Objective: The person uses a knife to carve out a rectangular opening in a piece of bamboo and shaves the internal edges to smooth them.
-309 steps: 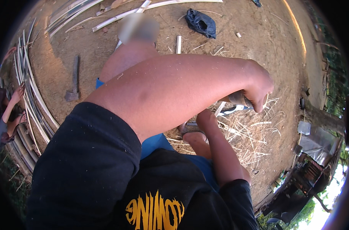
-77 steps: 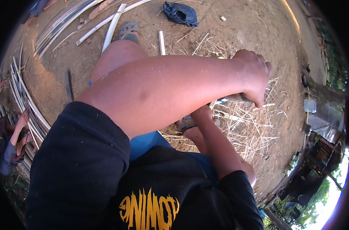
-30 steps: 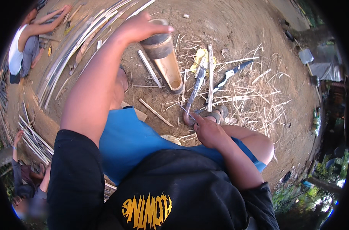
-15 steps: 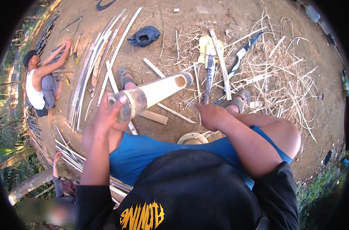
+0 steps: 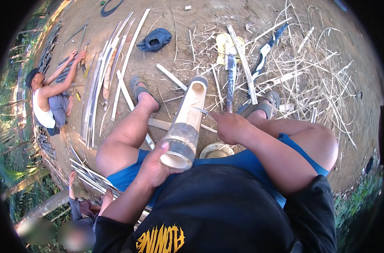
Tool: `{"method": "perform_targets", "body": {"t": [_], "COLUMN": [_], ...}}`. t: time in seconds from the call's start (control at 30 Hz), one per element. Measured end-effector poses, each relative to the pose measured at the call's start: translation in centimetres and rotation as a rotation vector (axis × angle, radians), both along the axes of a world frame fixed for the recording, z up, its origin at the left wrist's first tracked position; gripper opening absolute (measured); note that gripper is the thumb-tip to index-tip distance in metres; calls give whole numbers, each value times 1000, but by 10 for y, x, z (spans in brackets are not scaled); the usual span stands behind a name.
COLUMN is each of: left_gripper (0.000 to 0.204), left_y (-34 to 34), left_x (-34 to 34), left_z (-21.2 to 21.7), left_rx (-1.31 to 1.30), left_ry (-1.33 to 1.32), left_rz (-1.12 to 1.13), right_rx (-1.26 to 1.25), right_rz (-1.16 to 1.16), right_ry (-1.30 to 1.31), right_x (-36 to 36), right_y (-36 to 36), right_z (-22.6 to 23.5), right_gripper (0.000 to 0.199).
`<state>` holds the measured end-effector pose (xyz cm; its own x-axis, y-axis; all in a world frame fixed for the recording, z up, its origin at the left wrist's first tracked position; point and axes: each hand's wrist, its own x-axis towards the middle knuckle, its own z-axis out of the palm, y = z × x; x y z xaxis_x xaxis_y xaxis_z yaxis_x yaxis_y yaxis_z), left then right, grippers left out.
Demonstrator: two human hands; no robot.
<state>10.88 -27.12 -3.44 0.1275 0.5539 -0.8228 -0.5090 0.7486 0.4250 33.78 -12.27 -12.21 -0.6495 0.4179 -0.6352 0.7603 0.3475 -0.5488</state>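
Observation:
My left hand [image 5: 156, 164] is wrapped round the near end of a bamboo tube [image 5: 187, 118], a section with a long pale opening cut in its side. The tube slants up and away from me, its open near end facing me. A small knife [image 5: 202, 111] is in my closed right hand [image 5: 231, 126]; its short pointed blade reaches left, close to the tube's cut opening. Its handle is hidden by my fingers. Beyond that hand, a long dark mottled tool [image 5: 231, 82] lies between my feet, its far end on a yellow cloth or bag [image 5: 223, 47].
Bamboo shavings [image 5: 310, 80] cover the ground at right, with a black-and-white curved piece [image 5: 263, 52] among them. Long bamboo strips [image 5: 101, 76] lie at left, near a black bag [image 5: 155, 40]. A pale round object [image 5: 216, 151] sits between my legs. One person [image 5: 52, 97] squats far left; another [image 5: 82, 208] is lower left.
My left hand has moved right and toward me, swinging the bamboo tube from nearly crosswise to pointing away. Its cut opening is now beside the knife blade. My right hand has barely moved.

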Motion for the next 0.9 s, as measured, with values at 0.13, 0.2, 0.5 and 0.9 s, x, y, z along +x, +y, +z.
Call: {"method": "perform_targets", "body": {"t": [0.13, 0.2, 0.5, 0.9], "left_gripper": [81, 81, 83, 83], "left_y": [-3, 2, 16, 16], "left_x": [5, 5, 13, 2], "left_z": [-11, -13, -16, -22], "left_rx": [-5, 17, 43, 71], "left_ry": [-198, -238, -157, -71], "left_rz": [35, 16, 40, -58], "right_rx": [-12, 4, 43, -85], "right_rz": [17, 15, -108, -132], "right_ry": [-46, -10, -73, -138], "right_x": [2, 12, 14, -1], "right_y": [2, 0, -2, 21], "right_z": [21, 17, 4, 7], "right_gripper": [63, 62, 54, 55]}}
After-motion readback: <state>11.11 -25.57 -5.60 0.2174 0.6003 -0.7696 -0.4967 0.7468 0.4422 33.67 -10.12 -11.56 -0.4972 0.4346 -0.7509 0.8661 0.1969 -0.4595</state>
